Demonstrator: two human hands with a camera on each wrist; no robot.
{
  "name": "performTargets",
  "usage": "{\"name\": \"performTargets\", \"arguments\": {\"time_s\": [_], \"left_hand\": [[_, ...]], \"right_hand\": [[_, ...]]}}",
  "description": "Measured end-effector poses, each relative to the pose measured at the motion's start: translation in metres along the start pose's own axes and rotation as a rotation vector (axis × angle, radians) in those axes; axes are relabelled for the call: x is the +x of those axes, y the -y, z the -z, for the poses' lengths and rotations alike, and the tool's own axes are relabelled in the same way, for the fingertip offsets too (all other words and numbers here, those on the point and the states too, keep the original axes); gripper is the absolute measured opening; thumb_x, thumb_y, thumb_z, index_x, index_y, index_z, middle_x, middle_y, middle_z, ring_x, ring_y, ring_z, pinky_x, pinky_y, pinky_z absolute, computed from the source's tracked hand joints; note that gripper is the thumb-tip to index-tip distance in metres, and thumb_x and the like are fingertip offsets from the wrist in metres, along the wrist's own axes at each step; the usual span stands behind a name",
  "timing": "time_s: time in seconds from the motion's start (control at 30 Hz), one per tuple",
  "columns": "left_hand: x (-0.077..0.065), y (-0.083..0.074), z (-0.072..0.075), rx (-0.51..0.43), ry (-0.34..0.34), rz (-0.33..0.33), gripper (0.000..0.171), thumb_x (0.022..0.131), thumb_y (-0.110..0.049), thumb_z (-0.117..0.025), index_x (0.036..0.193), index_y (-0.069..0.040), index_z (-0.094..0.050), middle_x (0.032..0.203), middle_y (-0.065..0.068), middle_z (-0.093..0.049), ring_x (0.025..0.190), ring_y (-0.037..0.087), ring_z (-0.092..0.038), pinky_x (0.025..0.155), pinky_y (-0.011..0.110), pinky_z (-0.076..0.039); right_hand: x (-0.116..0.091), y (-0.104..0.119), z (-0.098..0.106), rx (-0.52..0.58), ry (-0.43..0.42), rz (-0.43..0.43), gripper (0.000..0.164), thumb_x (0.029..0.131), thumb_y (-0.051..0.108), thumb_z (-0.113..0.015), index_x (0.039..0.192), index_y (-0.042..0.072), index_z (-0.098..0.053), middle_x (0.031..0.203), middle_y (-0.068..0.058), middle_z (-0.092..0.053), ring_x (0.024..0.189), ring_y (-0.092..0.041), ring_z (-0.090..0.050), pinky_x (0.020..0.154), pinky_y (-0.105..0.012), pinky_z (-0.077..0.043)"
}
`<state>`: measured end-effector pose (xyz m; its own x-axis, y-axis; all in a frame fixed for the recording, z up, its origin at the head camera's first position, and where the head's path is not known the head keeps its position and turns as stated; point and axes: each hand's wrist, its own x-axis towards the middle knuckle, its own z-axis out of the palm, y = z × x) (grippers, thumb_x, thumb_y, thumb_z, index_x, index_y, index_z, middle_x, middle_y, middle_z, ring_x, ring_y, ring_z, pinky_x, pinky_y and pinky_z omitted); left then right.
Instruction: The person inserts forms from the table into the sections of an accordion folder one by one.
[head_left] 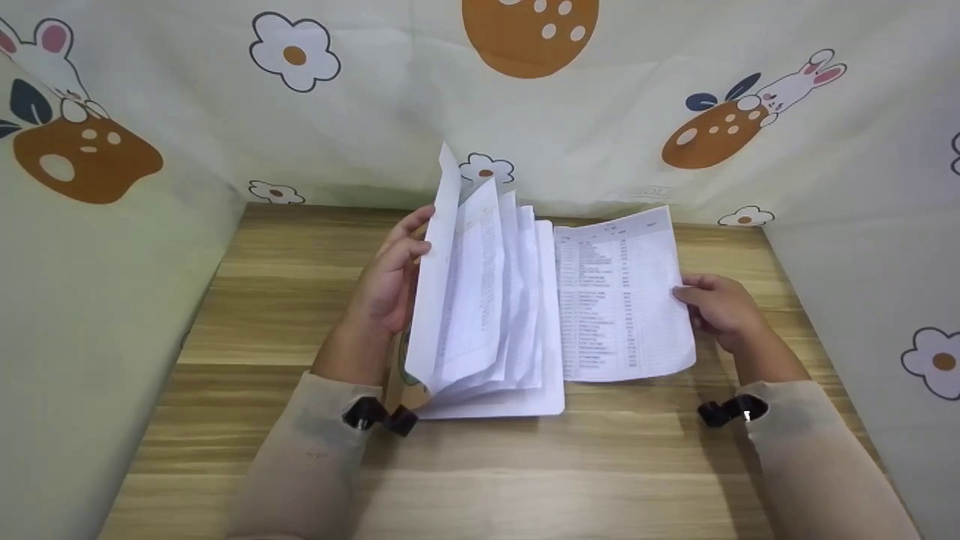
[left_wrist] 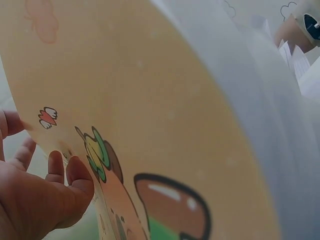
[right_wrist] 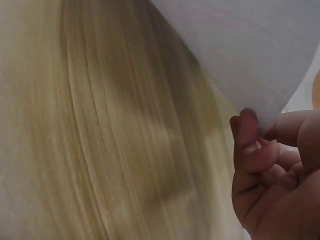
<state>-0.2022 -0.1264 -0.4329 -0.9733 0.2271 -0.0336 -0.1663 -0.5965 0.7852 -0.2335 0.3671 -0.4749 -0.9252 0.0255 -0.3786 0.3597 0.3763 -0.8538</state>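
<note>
A notebook (head_left: 551, 330) with white pages stands partly open on the table, its leaves fanned upright. Its tan cover (left_wrist: 150, 100) carries cartoon prints on the outside. My left hand (head_left: 390, 281) holds the raised cover from the left, fingers bent against its outer face and edge; the left wrist view shows the hand (left_wrist: 45, 195) there. To the right, a printed sheet (head_left: 619, 300) with columns of small text meets the notebook's right edge. My right hand (head_left: 720, 307) pinches this sheet's right edge, thumb on top. The right wrist view shows the sheet's pale underside (right_wrist: 250, 55) above the table.
The wood-grain table (head_left: 480, 480) is bounded at the back and sides by a pale cloth (head_left: 375, 135) printed with flowers, rabbits and orange fruit shapes. Black wrist cameras (head_left: 379, 416) sit on both sleeves.
</note>
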Motion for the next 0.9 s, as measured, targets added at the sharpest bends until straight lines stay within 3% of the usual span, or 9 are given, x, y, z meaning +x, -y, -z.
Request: {"name": "performTargets", "arguments": {"time_s": [0.13,0.27,0.33,0.63,0.9], "left_hand": [[0.0,0.0,0.0,0.001,-0.001,0.003,0.052,0.099,-0.008,-0.045,0.148,-0.024,-0.05,0.13,0.007,-0.061,0.105,0.021,-0.066,0.084,0.032,-0.057],[-0.001,-0.001,-0.001,0.008,-0.009,0.005,0.051,0.099,-0.008,-0.045,0.148,-0.024,-0.051,0.131,0.008,-0.061,0.106,0.022,-0.066,0.084,0.032,-0.057],[-0.001,-0.001,-0.001,0.01,-0.013,0.005,0.051,0.1,-0.008,-0.045,0.148,-0.024,-0.051,0.131,0.008,-0.061,0.106,0.022,-0.066,0.084,0.033,-0.057],[0.0,-0.001,0.0,0.006,-0.014,0.005,0.052,0.099,-0.007,-0.043,0.148,-0.023,-0.05,0.131,0.008,-0.06,0.107,0.022,-0.065,0.085,0.033,-0.056],[0.0,0.0,-0.001,-0.006,-0.016,0.004,0.053,0.099,-0.007,-0.044,0.149,-0.024,-0.05,0.131,0.007,-0.061,0.106,0.021,-0.066,0.084,0.033,-0.056]], "right_hand": [[-0.012,0.001,0.005,0.2,0.028,0.008,0.044,0.107,0.018,-0.063,0.146,0.0,-0.055,0.091,0.01,-0.076,0.079,-0.006,-0.067,0.07,-0.024,-0.057],[-0.028,0.003,0.009,0.365,0.031,0.01,0.013,0.106,0.017,-0.066,0.119,0.016,-0.069,0.093,0.007,-0.077,0.084,-0.008,-0.072,0.073,-0.026,-0.059],[-0.036,0.004,0.011,0.42,0.023,0.012,0.007,0.106,0.017,-0.066,0.11,0.02,-0.07,0.092,0.007,-0.077,0.083,-0.009,-0.072,0.072,-0.026,-0.059],[-0.06,0.011,0.019,0.509,-0.011,0.056,0.008,0.105,0.016,-0.068,0.103,0.02,-0.075,0.091,0.005,-0.079,0.081,-0.008,-0.075,0.069,-0.025,-0.061],[-0.069,0.012,0.023,0.568,0.003,0.07,0.009,0.105,0.014,-0.067,0.101,0.017,-0.075,0.089,0.002,-0.08,0.079,-0.011,-0.076,0.067,-0.028,-0.062]]}}
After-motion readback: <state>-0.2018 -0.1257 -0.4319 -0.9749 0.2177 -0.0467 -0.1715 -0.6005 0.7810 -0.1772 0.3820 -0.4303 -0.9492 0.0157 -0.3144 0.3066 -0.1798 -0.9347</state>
